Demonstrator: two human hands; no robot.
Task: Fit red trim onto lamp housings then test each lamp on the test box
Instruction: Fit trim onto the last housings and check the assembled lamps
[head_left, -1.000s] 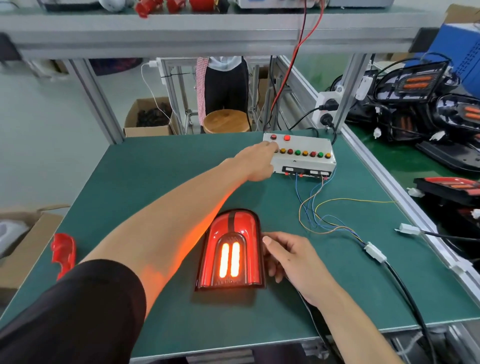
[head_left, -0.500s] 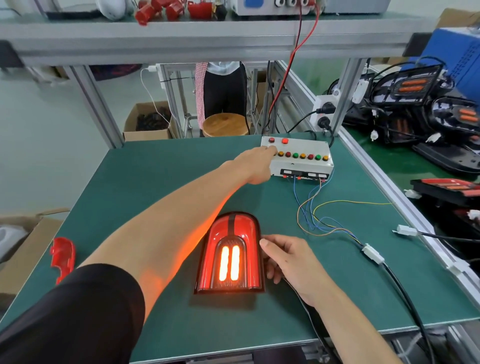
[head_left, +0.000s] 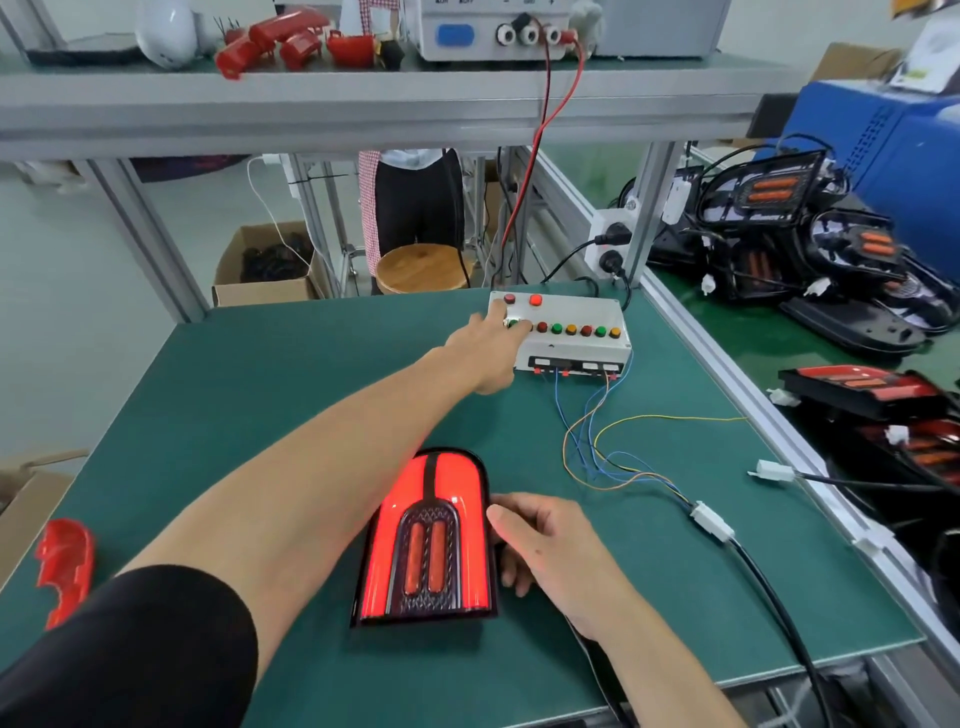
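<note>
The lamp (head_left: 427, 540) now glows along its outer band, not its bars, as the left hand (head_left: 485, 353) fingers (head_left: 501, 317) press the test box (head_left: 566, 332) and the right hand (head_left: 550, 545) fingers lie loosely against its edge, suggesting the test has moved on a step.

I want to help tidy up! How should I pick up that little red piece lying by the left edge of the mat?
Pinch the red trim piece across its narrow middle, coming straight down from above. It lies flat, long and thin, with free mat on both long sides for your fingers.

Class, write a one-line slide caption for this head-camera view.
Left hand presses a test box button while the right hand steadies the glowing red lamp.
</note>
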